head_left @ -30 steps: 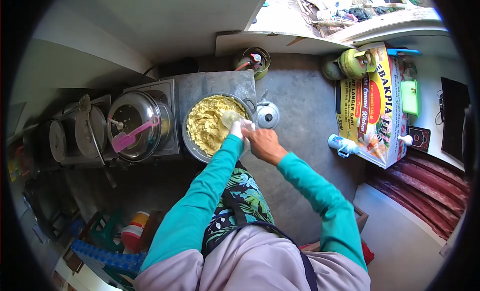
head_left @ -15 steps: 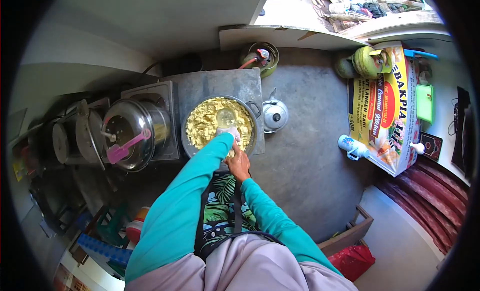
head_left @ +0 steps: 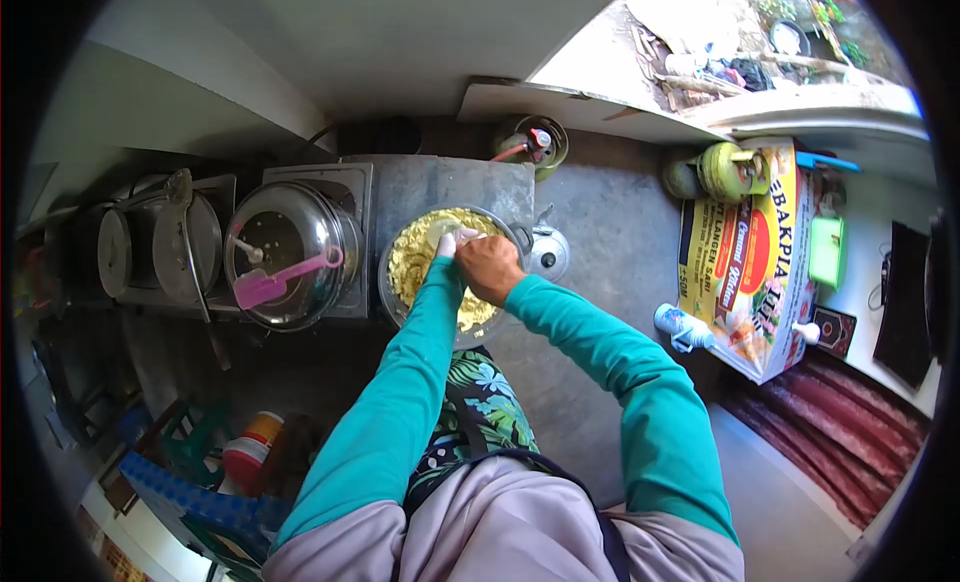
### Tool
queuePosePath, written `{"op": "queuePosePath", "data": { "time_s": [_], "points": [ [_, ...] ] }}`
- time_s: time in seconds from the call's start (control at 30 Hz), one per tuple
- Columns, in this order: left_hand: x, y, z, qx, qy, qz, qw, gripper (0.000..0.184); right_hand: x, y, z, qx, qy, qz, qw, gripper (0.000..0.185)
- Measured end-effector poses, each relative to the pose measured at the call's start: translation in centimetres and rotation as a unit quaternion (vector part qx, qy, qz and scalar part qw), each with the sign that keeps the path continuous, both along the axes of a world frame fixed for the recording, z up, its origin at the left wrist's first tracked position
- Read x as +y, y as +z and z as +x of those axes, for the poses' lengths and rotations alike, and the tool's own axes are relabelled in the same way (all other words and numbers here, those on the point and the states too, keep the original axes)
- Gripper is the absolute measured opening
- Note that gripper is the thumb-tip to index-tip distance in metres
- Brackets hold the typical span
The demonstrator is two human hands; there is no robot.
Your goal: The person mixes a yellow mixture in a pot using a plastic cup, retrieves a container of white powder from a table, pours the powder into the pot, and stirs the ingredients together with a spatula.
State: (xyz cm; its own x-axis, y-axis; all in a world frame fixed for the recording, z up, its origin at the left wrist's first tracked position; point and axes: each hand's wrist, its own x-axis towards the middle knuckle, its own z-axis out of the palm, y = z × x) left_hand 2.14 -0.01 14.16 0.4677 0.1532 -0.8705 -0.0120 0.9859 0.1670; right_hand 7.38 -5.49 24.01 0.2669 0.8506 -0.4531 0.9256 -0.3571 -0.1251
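Over the wide grey pan [head_left: 492, 327], both hands meet near its middle, above the lumpy yellow mash [head_left: 412, 257] that covers much of the inside. The left hand [head_left: 457, 244], wrapped in something whitish, is closed around the near end of a see-through tool [head_left: 443, 229], which sits at the mash inside the pan; its full shape is hidden. The right hand [head_left: 490, 269], bare, presses against the left one over the pan with its fingers curled; I cannot tell whether they grip the tool or the other hand. Beneath the pan lies a grey counter [head_left: 440, 177]. Just to the right of the pan, a lidded kettle [head_left: 552, 254] stands lower down. Left of the pan is a large steel pot [head_left: 290, 207], with a pink spatula [head_left: 265, 288] lying across its lid; farther left of the pan, a long-handled ladle [head_left: 192, 247] rests over another lid. Well to the right of the pan are a printed box [head_left: 745, 282], a green gas cylinder [head_left: 722, 172] and a light-blue flask [head_left: 680, 325].
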Motion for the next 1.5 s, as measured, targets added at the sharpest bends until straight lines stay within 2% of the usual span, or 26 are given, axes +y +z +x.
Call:
{"op": "queuePosePath", "data": {
  "time_s": [0.07, 0.17, 0.23, 0.3, 0.33, 0.37, 0.4, 0.47, 0.5, 0.57, 0.6, 0.63, 0.67, 0.7, 0.73, 0.77, 0.83, 0.93, 1.03, 1.2, 1.27, 1.33, 1.37, 1.43, 1.47, 1.5],
  "points": [
    [1.9, -6.1, -0.8, -0.058, -0.072, -0.065, 0.994, 0.031, 2.9, 1.7, 0.7, 0.049, -0.006, -0.062, 0.997, 0.014],
    [2.5, -11.8, -0.1, -0.097, -0.186, -0.101, 0.972, 0.032, 3.4, -2.0, 1.7, 0.067, -0.022, -0.037, 0.997, 0.014],
    [1.8, -13.6, 0.3, -0.116, -0.274, -0.092, 0.95, 0.032, 2.7, -3.6, 2.3, 0.066, -0.072, -0.087, 0.991, 0.015],
    [0.5, -15.1, 1.0, -0.179, -0.382, -0.028, 0.906, 0.032, -0.3, -4.6, 2.7, 0.116, -0.139, -0.024, 0.983, 0.015],
    [-0.1, -15.1, 1.3, -0.16, -0.378, -0.02, 0.912, 0.032, -1.5, -4.0, 2.3, 0.13, -0.198, -0.013, 0.972, 0.016],
    [-1.9, -13.0, 1.7, -0.011, -0.248, -0.067, 0.966, 0.028, -2.7, -4.2, 1.3, 0.135, -0.256, -0.017, 0.957, 0.025],
    [-2.2, -13.3, 1.8, -0.013, -0.246, -0.065, 0.967, 0.028, -4.4, -5.0, -0.4, 0.145, -0.303, 0.032, 0.941, 0.032],
    [-2.7, -14.0, 1.1, 0.109, -0.561, 0.046, 0.819, 0.011, -6.5, -6.0, -3.8, 0.166, -0.381, 0.07, 0.907, 0.046],
    [-3.4, -13.7, 0.1, 0.112, -0.562, 0.045, 0.819, 0.011, -7.2, -6.1, -5.8, 0.175, -0.413, 0.057, 0.892, 0.052],
    [-3.5, -11.5, -0.5, 0.186, -0.679, 0.245, 0.667, 0.012, -7.8, -6.7, -7.4, 0.185, -0.432, 0.043, 0.882, 0.058],
    [-4.4, -17.9, -1.7, 0.193, -0.629, 0.167, 0.734, 0.02, -7.9, -6.7, -7.6, 0.177, -0.415, 0.054, 0.891, 0.058],
    [-4.4, -17.1, -2.2, 0.195, -0.626, 0.167, 0.737, 0.02, -8.3, -6.6, -7.8, 0.169, -0.396, 0.062, 0.9, 0.059],
    [-4.2, -15.0, -2.5, 0.071, -0.514, 0.134, 0.844, 0.022, -7.9, -5.3, -6.8, 0.144, -0.364, 0.062, 0.918, 0.054],
    [-3.5, -12.0, -2.2, -0.058, -0.382, 0.1, 0.917, 0.024, -7.5, -3.1, -5.6, 0.114, -0.304, 0.06, 0.944, 0.048],
    [-3.7, -5.3, -2.0, -0.001, -0.27, 0.096, 0.958, 0.029, -7.3, -0.8, -4.7, 0.099, -0.253, 0.077, 0.959, 0.042],
    [-3.2, -2.7, -2.2, -0.002, -0.267, 0.095, 0.959, 0.029, -6.6, 1.3, -3.8, 0.082, -0.199, 0.094, 0.972, 0.037],
    [-2.6, -0.3, -2.7, -0.057, -0.106, 0.064, 0.991, 0.031, -4.2, 4.1, -2.9, 0.073, -0.145, 0.1, 0.982, 0.033],
    [0.7, -4.4, -3.6, -0.019, -0.036, -0.032, 0.999, 0.027, 0.1, 1.5, -2.8, 0.038, -0.019, 0.074, 0.996, 0.014],
    [2.4, -7.8, -5.0, -0.058, -0.06, -0.096, 0.992, 0.024, 3.5, -0.4, -2.9, 0.007, 0.043, -0.009, 0.999, 0.013],
    [2.6, -12.3, -4.5, -0.008, -0.21, -0.133, 0.968, 0.019, 2.1, -3.2, -3.7, 0.055, -0.076, 0.007, 0.996, 0.018],
    [2.6, -11.6, -3.5, 0.05, -0.284, -0.11, 0.951, 0.018, 1.4, -3.4, -4.1, 0.085, -0.13, -0.014, 0.988, 0.022],
    [2.4, -9.7, -2.8, 0.102, -0.331, -0.071, 0.935, 0.016, 0.2, -3.6, -4.8, 0.152, -0.265, -0.016, 0.952, 0.038],
    [2.3, -8.2, -2.4, 0.104, -0.352, -0.047, 0.929, 0.013, -0.4, -3.7, -5.4, 0.149, -0.266, -0.008, 0.952, 0.038],
    [1.7, -5.3, -1.9, 0.111, -0.41, 0.015, 0.905, 0.006, -2.2, -4.0, -8.0, 0.174, -0.41, 0.017, 0.895, 0.054],
    [1.4, -5.2, -1.4, 0.178, -0.479, 0.024, 0.859, 0.005, -2.9, -4.7, -9.1, 0.174, -0.434, 0.015, 0.884, 0.059],
    [1.1, -4.8, -1.9, 0.177, -0.479, 0.028, 0.86, 0.005, -3.8, -5.3, -9.8, 0.173, -0.434, 0.019, 0.884, 0.059]
  ]
}}
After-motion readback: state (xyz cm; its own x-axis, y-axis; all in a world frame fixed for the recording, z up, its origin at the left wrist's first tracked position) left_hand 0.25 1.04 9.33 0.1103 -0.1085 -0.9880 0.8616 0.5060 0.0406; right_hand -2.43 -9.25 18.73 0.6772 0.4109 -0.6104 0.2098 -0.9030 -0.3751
